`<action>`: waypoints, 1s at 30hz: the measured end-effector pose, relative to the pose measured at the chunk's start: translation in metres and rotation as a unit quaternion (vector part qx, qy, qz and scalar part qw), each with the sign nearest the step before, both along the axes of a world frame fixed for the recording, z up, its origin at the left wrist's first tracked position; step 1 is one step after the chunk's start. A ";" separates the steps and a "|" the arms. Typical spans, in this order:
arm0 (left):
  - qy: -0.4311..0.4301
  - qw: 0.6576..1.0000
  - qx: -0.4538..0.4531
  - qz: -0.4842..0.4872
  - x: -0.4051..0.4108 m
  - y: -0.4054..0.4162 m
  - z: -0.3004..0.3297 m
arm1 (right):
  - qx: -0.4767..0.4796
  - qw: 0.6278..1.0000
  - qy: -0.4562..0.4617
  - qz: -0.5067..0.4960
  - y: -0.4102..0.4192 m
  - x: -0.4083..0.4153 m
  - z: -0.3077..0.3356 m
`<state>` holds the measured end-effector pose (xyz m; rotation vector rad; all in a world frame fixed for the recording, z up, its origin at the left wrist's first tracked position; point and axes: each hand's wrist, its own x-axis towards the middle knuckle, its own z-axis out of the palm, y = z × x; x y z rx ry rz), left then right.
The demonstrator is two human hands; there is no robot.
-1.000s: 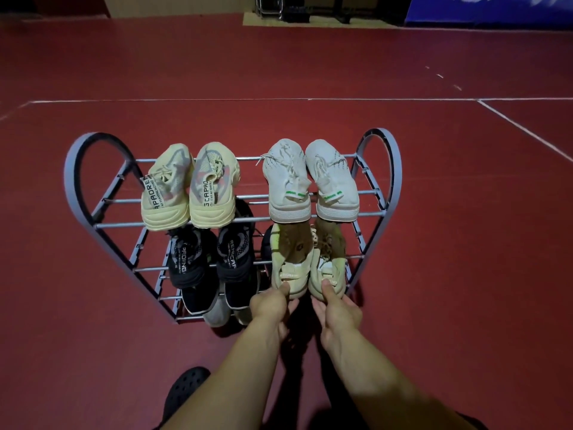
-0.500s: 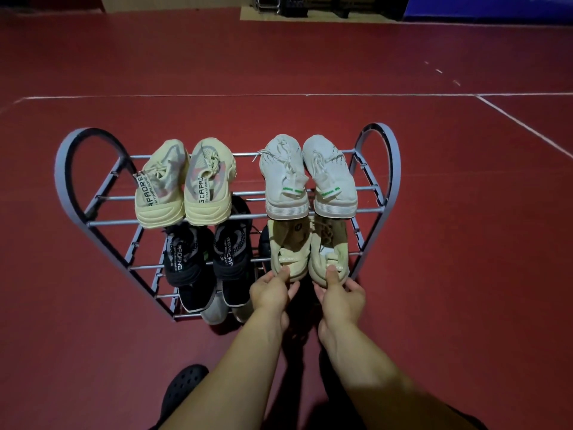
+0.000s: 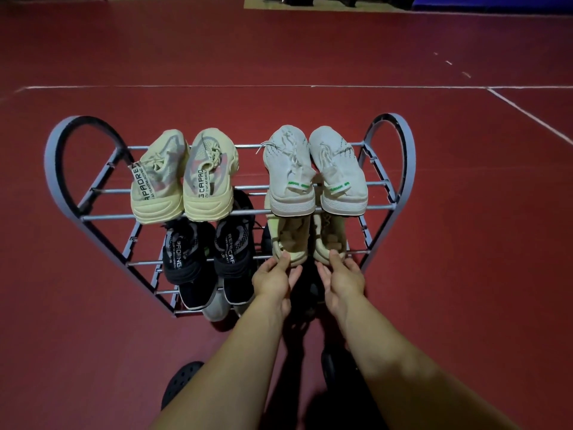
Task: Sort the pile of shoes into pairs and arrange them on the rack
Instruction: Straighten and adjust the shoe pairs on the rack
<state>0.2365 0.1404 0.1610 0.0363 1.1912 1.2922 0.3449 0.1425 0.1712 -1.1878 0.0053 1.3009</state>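
A grey metal shoe rack [image 3: 51,169] with heart-shaped ends stands on the red floor. Its top shelf holds a pale yellow sneaker pair [image 3: 186,181] on the left and a white knit pair [image 3: 313,175] on the right. On the middle shelf a black pair [image 3: 207,249] sits left and a yellow-green pair [image 3: 310,240] sits right, partly hidden under the white pair. My left hand [image 3: 273,280] has its thumb on the left yellow-green heel. My right hand [image 3: 344,280] has its thumb on the right heel. The fingers of both hands are spread loosely below.
A light grey shoe [image 3: 215,310] pokes out of the bottom shelf under the black pair. My feet in black perforated clogs [image 3: 183,383] stand just in front of the rack. White court lines [image 3: 527,111] cross the red floor, which surrounds the rack.
The yellow-green pair has slid deeper onto the middle shelf, further under the white pair. Both hands followed forward, and their fingers have loosened from the heels.
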 end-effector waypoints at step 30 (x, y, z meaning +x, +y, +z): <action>0.476 0.770 -0.049 -0.422 -0.136 -0.052 -0.034 | -0.087 0.715 -0.462 0.518 -0.036 -0.030 -0.016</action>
